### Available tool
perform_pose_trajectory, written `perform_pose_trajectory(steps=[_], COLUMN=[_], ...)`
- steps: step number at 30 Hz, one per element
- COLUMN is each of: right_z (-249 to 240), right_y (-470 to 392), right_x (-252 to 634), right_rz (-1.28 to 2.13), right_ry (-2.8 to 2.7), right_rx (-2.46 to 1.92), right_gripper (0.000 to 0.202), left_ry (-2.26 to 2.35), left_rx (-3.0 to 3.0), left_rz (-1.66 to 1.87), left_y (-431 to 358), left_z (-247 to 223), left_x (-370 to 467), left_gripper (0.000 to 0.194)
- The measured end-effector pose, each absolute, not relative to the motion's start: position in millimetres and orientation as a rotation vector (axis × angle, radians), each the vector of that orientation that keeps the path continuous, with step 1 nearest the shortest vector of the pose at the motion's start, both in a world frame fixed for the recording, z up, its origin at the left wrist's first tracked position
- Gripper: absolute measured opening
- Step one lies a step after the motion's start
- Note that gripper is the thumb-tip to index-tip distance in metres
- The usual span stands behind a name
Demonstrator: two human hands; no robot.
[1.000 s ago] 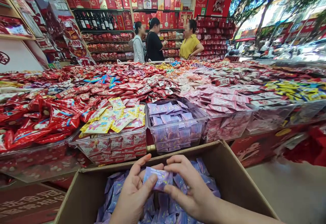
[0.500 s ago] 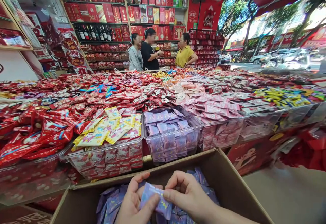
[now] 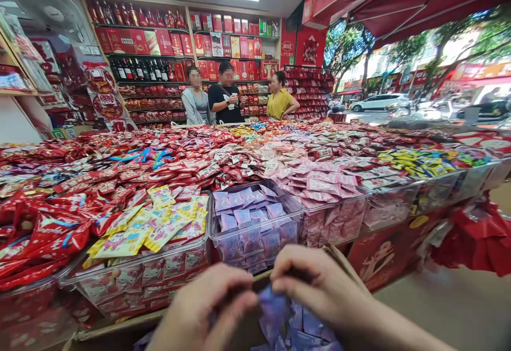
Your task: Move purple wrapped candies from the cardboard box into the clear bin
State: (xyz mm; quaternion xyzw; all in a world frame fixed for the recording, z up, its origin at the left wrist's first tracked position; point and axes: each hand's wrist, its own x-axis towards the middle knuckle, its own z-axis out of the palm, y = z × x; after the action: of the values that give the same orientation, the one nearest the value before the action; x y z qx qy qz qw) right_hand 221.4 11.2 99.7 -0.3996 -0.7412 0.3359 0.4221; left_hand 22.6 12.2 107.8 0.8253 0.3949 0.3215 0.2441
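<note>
A small purple candy packet hangs, blurred, from the pinched thumb and fingers of my right hand. My left hand is just left of it, thumb and forefinger curved with a gap between them; whether the thumb tip touches the packet's edge I cannot tell. Beneath both hands, more purple packets lie inside an open cardboard box. Directly beyond the hands stands a clear plastic bin of matching purple packets, some in neat rows along its front.
Left of that bin, yellow packets fill another. Pink packets are heaped to its right, red ones at far left. Three people stand behind the display, one in a yellow shirt. A red bag hangs at right.
My view has tilted up and turned slightly right. The left hand no longer cradles the packet; it now hangs from the right hand. Both hands sit nearer the bin in view.
</note>
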Motion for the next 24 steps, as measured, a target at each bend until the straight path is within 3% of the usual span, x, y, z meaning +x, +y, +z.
perform_pose_trajectory(steps=[4, 9, 15, 24], right_z=[147.4, 167.7, 156.4, 153.9], right_y=[44.3, 95.6, 118.1, 128.8], right_x=[253.8, 257.6, 247.8, 243.4], right_rz=[0.46, 0.349, 0.571, 0.955], right_ry=[-1.72, -1.864, -2.11, -2.307], right_rx=[-0.982, -1.059, -1.144, -1.19], right_gripper=[0.007, 0.002, 0.003, 0.006], left_ry=[1.299, 1.121, 1.057, 1.053], left_rx=[2.465, 2.419, 2.423, 2.486], left_rz=[0.641, 0.169, -0.102, -0.127], left_y=[63.1, 126.0, 140.5, 135.1], left_z=[169.7, 175.6, 166.8, 170.6], left_x=[26.0, 40.2, 49.5, 50.6], left_gripper=[0.023, 0.027, 0.026, 0.021])
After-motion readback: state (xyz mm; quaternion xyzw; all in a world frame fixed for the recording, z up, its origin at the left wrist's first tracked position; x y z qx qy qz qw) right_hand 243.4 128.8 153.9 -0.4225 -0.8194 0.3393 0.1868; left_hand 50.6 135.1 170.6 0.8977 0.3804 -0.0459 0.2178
